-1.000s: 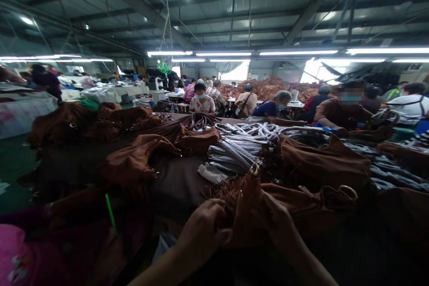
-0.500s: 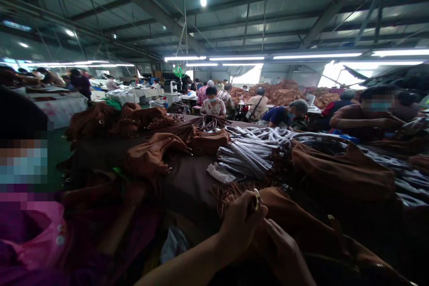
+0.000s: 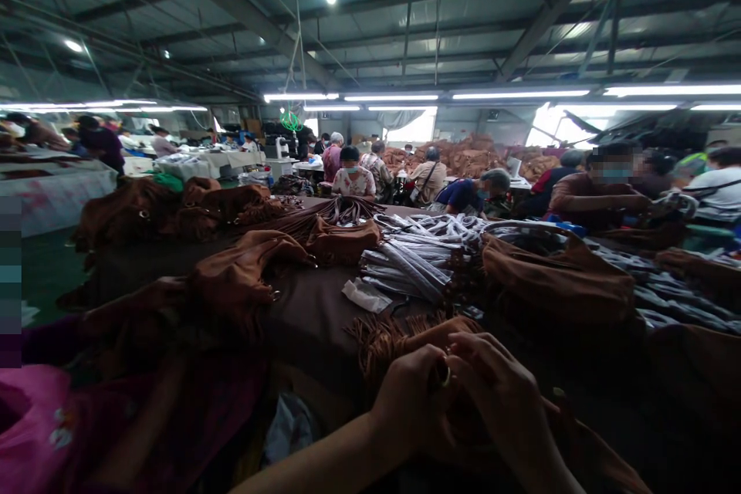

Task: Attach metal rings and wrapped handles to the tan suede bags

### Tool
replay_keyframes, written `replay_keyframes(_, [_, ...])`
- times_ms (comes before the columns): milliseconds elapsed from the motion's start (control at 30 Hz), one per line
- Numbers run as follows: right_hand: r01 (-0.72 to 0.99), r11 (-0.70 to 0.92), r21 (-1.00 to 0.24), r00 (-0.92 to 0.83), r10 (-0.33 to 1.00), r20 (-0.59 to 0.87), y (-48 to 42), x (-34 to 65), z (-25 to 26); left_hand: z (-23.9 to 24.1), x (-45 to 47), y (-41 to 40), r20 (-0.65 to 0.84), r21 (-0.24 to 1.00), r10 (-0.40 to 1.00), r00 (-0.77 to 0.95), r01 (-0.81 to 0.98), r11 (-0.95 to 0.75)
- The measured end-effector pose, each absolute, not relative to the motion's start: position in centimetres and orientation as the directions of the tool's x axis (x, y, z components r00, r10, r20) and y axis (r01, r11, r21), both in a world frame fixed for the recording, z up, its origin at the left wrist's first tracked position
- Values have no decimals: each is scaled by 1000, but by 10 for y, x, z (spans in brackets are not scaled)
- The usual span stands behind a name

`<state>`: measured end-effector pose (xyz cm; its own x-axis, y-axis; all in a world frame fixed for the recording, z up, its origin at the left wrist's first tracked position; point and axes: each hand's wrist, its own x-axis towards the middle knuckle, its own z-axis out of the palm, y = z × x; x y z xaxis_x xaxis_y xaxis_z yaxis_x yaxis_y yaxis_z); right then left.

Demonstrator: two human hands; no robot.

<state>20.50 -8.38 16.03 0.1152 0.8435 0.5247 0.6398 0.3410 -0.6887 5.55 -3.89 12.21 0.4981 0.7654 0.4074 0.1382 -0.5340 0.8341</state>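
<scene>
In the head view my left hand [image 3: 410, 395] pinches a gold-coloured metal ring [image 3: 446, 377], which stands up beside the thumb and index finger. My right hand [image 3: 502, 384] meets it from the right, its fingers bent and their tips together at the ring; anything between them is too small to make out. Under both hands lies a brown bag [image 3: 460, 324], mostly covered by them and lost in shadow. Brown fringe [image 3: 370, 340] spreads just beyond my left hand.
White-wrapped straps [image 3: 411, 266] are heaped ahead, beside a scrap of white wrapping [image 3: 366, 296]. More brown bags [image 3: 240, 270] lie on the dark table [image 3: 312, 324], another bag [image 3: 556, 274] at right. A co-worker's arm [image 3: 136, 301] reaches in from the left; several people sit beyond.
My right hand has risen from below the left hand to the ring, its fingers now closed there. My left hand stays on the ring, slightly lower. The view has turned right.
</scene>
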Motion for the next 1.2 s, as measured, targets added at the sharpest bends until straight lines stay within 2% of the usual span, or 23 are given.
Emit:
replay_keyframes(100, [575, 313, -756, 124, 880, 458, -82, 200, 163, 117, 54, -41, 381, 843, 783, 492, 162, -513])
replay_keyframes(167, [505, 239, -829, 192, 906, 377, -84, 203, 160, 115, 52, -41, 355, 860, 813, 462, 180, -478])
replay_keyframes(300, [216, 40, -975, 338, 934, 113, -86, 212, 152, 116, 52, -40, 306, 915, 844, 441, 108, -389])
replay_keyframes(433, [-116, -49, -992, 363, 928, -88, -87, 216, 141, 118, 58, -38, 174, 985, 865, 471, -88, -150])
replay_keyframes(533, [-253, -86, -964, 355, 919, -175, -90, 215, 133, 118, 60, -36, 127, 979, 872, 472, -203, -33])
replay_keyframes(867, [-414, -178, -893, 261, 916, -304, -93, 221, 117, 114, 54, -38, 82, 992, 849, 521, -127, -18])
replay_keyframes(1000, [-394, -153, -906, 263, 926, -271, -93, 223, 117, 110, 52, -37, 77, 994, 833, 549, -105, -23])
replay_keyframes(1200, [-444, -115, -889, 168, 964, -208, -91, 212, 115, 106, 52, -39, 122, 989, 820, 560, -143, -50])
